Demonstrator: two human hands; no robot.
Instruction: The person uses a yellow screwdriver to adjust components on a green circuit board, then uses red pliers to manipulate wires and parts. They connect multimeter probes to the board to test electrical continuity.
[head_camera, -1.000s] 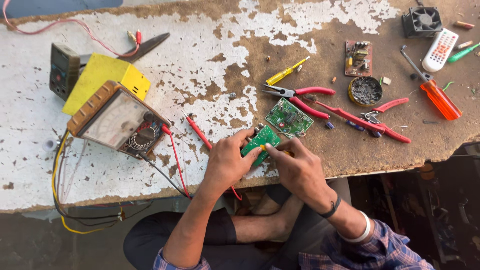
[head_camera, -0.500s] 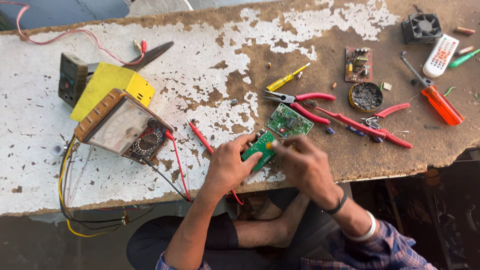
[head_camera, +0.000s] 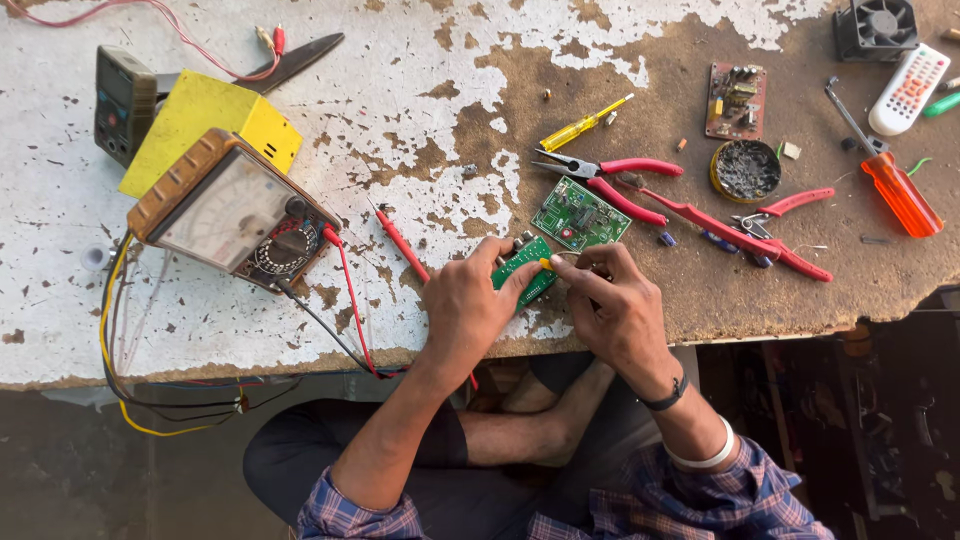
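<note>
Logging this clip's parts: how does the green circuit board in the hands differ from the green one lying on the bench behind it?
The held board is gripped by the left hand, with the right hand at its edge; the bench board lies untouched beside the red-handled pliers. The held board is partly hidden by fingers; the bench board shows its whole face. The held board looks narrower. Both are green, populated boards.

Peeling white workbench; meter, pliers, screwdriver.

Left hand and right hand meet, fingers curled in pinching grips.
</note>
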